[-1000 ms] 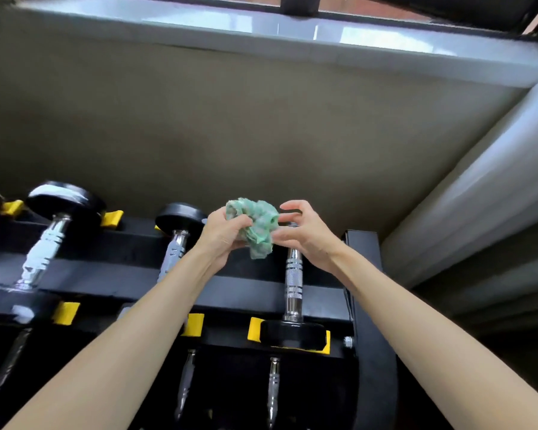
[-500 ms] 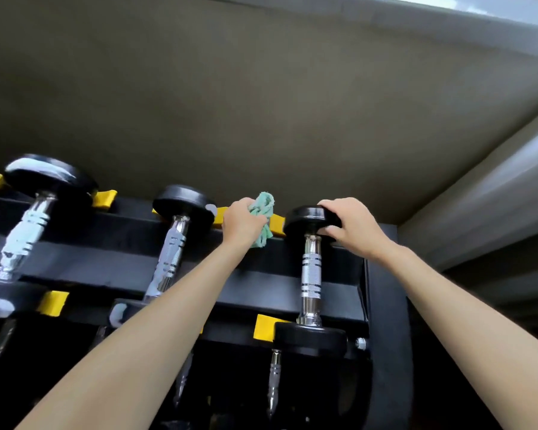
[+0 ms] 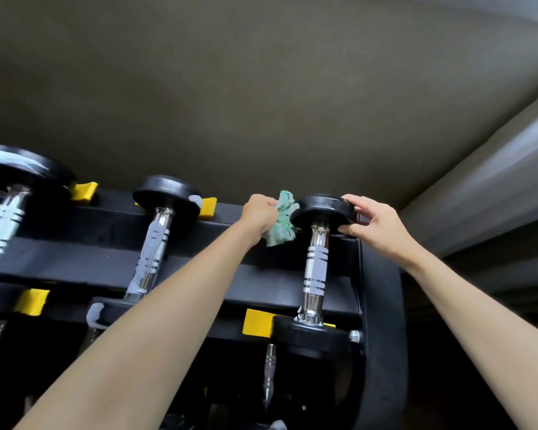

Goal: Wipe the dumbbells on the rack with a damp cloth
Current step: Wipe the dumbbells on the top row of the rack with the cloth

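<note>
At lower right of centre, the rightmost dumbbell (image 3: 316,268) is seated on the black rack (image 3: 106,262), its long axis running up the frame from the near rubber head (image 3: 311,338) along a knurled chrome handle to the far head (image 3: 323,209). That round, matte head is gripped at its right edge by the right hand (image 3: 373,223). A crumpled green cloth (image 3: 281,223), clenched in the left hand (image 3: 260,212), is held against its left edge, judged ready to be swept across.
</note>
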Motion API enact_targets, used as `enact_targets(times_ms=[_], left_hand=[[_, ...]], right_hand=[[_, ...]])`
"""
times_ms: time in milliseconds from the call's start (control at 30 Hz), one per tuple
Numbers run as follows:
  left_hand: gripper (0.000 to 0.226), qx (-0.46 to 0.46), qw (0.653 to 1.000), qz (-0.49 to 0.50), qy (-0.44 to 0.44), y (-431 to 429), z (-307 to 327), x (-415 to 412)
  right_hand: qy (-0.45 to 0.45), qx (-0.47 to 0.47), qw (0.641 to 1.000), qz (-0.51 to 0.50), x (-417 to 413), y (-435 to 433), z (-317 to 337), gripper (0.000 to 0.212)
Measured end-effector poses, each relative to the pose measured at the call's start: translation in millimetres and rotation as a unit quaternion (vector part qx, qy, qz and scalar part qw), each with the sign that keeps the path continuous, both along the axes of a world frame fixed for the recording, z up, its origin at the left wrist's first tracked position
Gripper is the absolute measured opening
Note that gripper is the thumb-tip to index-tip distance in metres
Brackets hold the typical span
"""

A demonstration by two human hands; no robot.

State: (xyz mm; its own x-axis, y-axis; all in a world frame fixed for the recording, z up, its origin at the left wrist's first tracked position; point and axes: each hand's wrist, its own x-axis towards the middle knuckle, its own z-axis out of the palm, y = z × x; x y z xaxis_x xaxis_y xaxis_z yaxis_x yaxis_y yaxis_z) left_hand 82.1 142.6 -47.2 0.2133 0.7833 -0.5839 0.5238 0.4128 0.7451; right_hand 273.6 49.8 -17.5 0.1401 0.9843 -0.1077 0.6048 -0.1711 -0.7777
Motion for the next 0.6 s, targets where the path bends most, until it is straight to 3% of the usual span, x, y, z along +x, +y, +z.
enact_targets(times_ms=[233, 600], left_hand=[[0.036, -0.105, 0.987, 0.044, -0.117, 2, -1, -5], [0.035, -0.034, 0.99, 0.062, -0.124, -6, 27, -23]], right_hand=[[0.004, 0.003, 1.0, 0.013, 0, 1, -2, 0.049], [-0.065, -0.02, 0.996, 0.064, -17, 14, 4, 0.039]])
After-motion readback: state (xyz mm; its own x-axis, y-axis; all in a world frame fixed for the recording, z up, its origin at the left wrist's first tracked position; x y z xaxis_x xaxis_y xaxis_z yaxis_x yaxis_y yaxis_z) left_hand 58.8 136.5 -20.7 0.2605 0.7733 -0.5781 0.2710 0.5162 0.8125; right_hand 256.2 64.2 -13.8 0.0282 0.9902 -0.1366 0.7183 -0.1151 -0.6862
